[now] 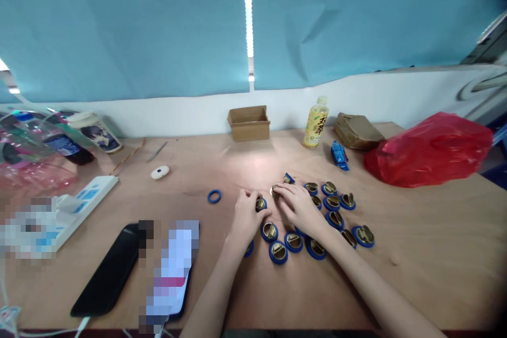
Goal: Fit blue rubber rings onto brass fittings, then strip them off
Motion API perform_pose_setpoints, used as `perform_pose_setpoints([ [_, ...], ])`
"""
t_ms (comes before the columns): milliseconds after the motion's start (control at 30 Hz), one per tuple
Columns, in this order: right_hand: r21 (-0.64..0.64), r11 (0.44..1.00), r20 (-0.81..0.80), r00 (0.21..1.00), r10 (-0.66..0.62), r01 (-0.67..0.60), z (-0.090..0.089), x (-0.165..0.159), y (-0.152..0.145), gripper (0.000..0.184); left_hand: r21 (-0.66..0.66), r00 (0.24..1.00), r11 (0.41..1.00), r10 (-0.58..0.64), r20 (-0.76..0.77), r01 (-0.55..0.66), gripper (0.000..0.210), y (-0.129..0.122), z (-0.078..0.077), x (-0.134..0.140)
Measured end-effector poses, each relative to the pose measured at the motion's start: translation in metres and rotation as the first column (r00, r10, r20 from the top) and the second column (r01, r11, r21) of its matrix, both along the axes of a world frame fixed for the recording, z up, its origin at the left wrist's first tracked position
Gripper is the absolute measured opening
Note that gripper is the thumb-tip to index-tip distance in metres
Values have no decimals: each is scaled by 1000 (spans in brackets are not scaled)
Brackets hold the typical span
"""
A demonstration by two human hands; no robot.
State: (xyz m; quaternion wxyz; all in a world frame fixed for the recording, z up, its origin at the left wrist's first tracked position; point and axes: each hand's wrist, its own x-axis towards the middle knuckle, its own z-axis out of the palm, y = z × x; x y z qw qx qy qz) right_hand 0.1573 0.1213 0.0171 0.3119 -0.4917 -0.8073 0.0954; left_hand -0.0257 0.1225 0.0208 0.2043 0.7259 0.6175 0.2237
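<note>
My left hand [249, 211] is closed, thumb and fingers around a blue-rimmed round badge [260, 204] with a brass-coloured back. Just to its right, my right hand [295, 202] pinches a small brass-coloured metal piece [274, 191], partly hidden by the fingertips. Around and under my right forearm lie several more blue-rimmed badges [278, 252], brass clip sides up. A small one [289, 178] sits tilted just beyond my right fingers. Left of my left hand lies a loose blue ring [214, 196].
An open cardboard box [250, 131] stands at the wall, with a yellow-labelled bottle [316, 122] to its right. A red plastic bag [428, 153], brown package [356, 131] and blue wrapper [339, 156] are at right. Two phones, a black one [109, 269] among them, and a power strip [87, 198] lie left.
</note>
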Motion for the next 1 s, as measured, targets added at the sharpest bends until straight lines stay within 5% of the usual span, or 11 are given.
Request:
perform_pose_setpoints([
  [233, -27, 999, -3, 1000, 25, -25, 3, 0, -2, 25, 154, 996, 988, 18, 91, -32, 36, 8, 5, -11],
  [367, -17, 1000, 22, 1000, -12, 12, -1, -1, -1, 26, 297, 958, 930, 262, -120, -217, 38, 17, 5, -31],
  [500, -28, 1000, -3, 1000, -12, 12, -3, 0, 0, 27, 158, 831, 885, 466, -304, -438, 50, 22, -5, -51],
  [733, -39, 999, 9, 1000, -23, 23, -4, -1, 0, 31, 150, 903, 922, 381, -199, -356, 28, 28, -6, -61],
  [867, -42, 999, 4, 1000, -13, 13, -5, 0, 1, 33, 191, 953, 935, 279, 119, -298, 27, 29, 1, -46],
  [1000, -54, 998, -50, 999, -16, 13, -6, 1, 2, 30, 223, 810, 950, 49, 584, -218, 26, 22, 6, -18],
])
